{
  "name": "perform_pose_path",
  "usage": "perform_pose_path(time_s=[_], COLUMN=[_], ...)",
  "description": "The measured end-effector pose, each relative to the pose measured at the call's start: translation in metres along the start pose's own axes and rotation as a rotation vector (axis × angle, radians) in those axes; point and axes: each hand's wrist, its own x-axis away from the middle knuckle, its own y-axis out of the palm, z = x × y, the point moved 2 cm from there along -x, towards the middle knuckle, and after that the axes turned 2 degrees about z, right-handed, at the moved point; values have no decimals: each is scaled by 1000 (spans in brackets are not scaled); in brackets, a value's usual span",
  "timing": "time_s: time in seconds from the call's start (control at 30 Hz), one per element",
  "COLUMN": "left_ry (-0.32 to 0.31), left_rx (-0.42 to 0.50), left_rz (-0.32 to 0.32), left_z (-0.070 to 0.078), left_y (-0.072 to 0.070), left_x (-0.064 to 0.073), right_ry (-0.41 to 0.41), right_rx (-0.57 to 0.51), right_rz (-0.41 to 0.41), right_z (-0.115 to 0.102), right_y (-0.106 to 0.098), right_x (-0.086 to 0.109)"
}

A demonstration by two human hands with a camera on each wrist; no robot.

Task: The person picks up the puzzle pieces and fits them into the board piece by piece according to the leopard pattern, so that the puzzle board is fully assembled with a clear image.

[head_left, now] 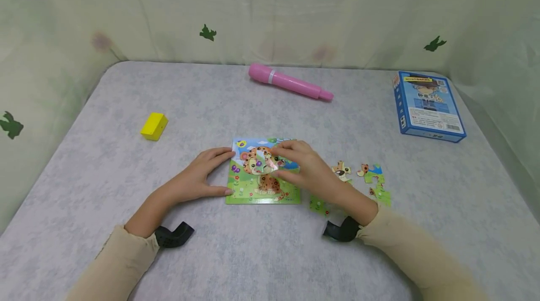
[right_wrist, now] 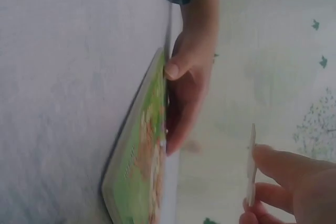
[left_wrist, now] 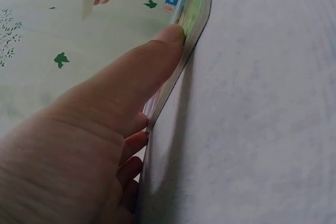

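Note:
A jigsaw puzzle board [head_left: 244,193] with a spotted cartoon animal on grass lies in the middle of the table. My left hand [head_left: 194,176] steadies its left edge, thumb near the lower corner and fingers farther up, all fairly straight. Above the board, my right hand [head_left: 310,167] pinches a puzzle piece [right_wrist: 251,166] between thumb and fingers. In the right wrist view that piece is seen edge-on, raised off the board. Several loose puzzle pieces [head_left: 373,173] lie to the right of the board, some partly hidden by the right hand and wrist.
A yellow block [head_left: 154,126] sits to the left, beyond the left hand. Near the back edge lies a pink pen-shaped object [head_left: 295,85]. A blue box [head_left: 430,106] is at the far right. Behind the table hangs a pale curtain [head_left: 168,10] with green figures.

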Motion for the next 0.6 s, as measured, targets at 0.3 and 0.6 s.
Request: perform_pose_path(time_s=[0.3,0.6], left_ry=[32,105], left_rx=[2,-21], left_rz=[13,32], left_z=[1,0], left_y=[0,0], left_x=[0,-2], right_ry=[76,57], right_rx=[32,131], right_rz=[-125,-161], right_z=[4,13], right_y=[39,58], right_x=[-13,-23])
